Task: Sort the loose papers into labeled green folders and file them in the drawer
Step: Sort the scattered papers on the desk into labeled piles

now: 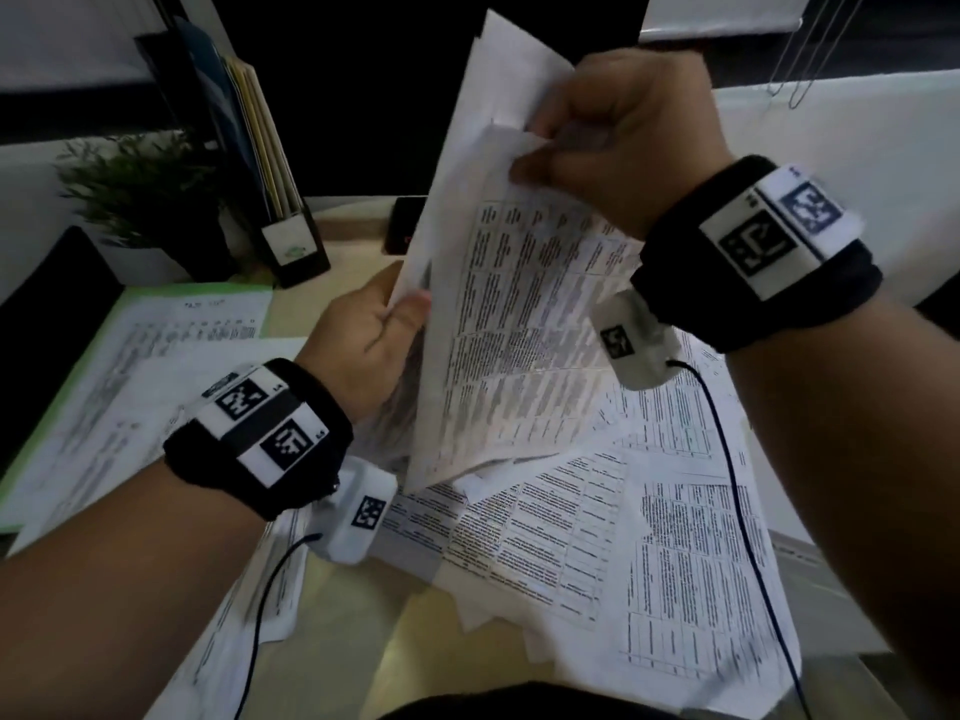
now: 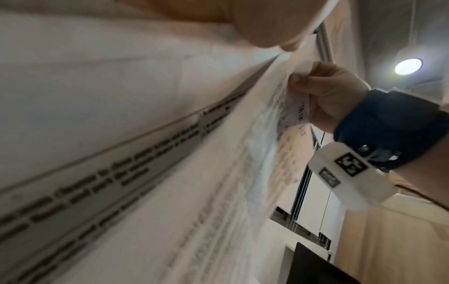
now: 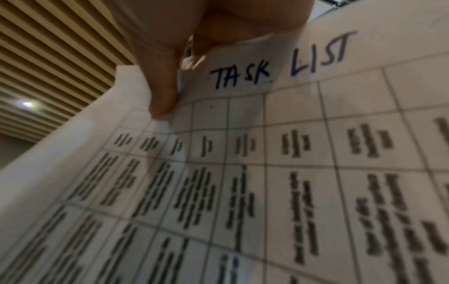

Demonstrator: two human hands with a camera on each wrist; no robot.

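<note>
You: left hand point(image 1: 363, 345) grips white printed sheaf point(image 1: 519, 330); right hand point(image 1: 613, 142) pinches its top sheet. Open green folder point(image 1: 67, 407) at desk's left edge part-filled; loose papers point(image 1: 623, 537) remain, filing undone.

Both forearms are bare, with no sleeves. The left hand point(image 1: 363, 345) has a wide black band point(image 1: 260, 439) round its wrist, topped by a white plate printed with two square black-and-white markers. Below that wrist hangs a white camera box point(image 1: 358, 511) with one more marker on its side, and a thin black cable point(image 1: 254, 615) leaves it. The right hand point(image 1: 618, 142) has the same kit: a black band point(image 1: 758, 257), a white plate with two markers, one of them bluish, a white box point(image 1: 634, 340) bearing a marker, and a black cable point(image 1: 748, 537). In the left wrist view the right band looks dark blue, with metal studs.
</note>
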